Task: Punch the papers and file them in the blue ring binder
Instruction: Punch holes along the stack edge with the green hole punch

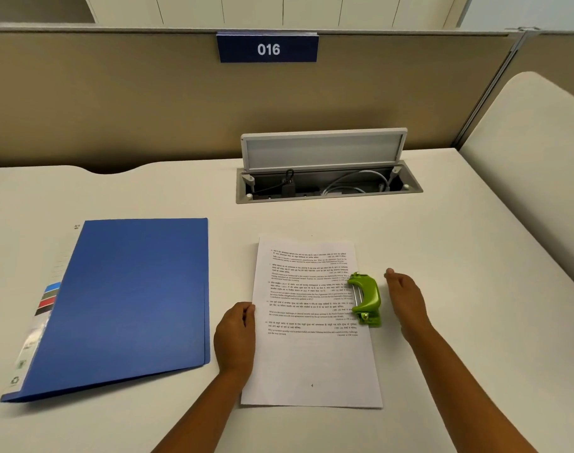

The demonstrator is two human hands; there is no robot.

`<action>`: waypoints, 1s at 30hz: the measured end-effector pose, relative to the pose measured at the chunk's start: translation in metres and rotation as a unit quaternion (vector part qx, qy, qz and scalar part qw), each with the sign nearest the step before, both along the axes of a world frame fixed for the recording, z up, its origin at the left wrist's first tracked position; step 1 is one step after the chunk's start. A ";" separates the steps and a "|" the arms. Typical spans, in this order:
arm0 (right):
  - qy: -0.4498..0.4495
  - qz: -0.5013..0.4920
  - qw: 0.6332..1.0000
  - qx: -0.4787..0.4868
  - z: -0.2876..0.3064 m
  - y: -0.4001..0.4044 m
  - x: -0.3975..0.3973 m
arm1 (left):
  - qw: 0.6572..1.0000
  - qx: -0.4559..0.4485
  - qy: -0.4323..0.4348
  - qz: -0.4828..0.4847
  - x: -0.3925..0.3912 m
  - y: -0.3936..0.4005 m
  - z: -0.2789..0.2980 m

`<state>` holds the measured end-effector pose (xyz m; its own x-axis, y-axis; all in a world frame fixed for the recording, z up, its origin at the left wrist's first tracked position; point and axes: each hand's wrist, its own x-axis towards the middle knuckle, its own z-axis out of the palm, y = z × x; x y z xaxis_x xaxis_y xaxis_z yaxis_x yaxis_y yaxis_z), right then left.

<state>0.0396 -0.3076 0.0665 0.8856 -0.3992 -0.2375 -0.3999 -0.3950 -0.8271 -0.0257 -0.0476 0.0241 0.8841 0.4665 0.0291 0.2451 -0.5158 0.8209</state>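
A printed stack of white papers (308, 351) lies on the white desk in front of me. A green hole punch (365, 299) sits over the papers' right edge. My left hand (235, 338) holds the left edge of the papers, fingers curled on it. My right hand (405, 297) hovers just right of the punch with relaxed fingers, not touching it. The blue ring binder (128, 299) lies closed to the left, tilted, with a labelled spine facing left.
An open cable box (325, 178) with wires is set into the desk (442, 240) behind the papers. A beige partition with a "016" sign (268, 49) rises at the back. A rounded white panel (534, 158) borders the right side.
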 end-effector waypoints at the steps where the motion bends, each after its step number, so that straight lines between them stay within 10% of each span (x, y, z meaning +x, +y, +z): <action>1: 0.000 -0.004 1.000 0.004 -0.002 -0.002 -0.004 | 1.000 -0.001 0.000 -0.001 0.000 0.000 0.000; 30: 0.024 0.063 0.993 -0.094 -0.013 -0.003 -0.012 | 1.000 -0.005 0.000 0.018 0.001 0.001 -0.001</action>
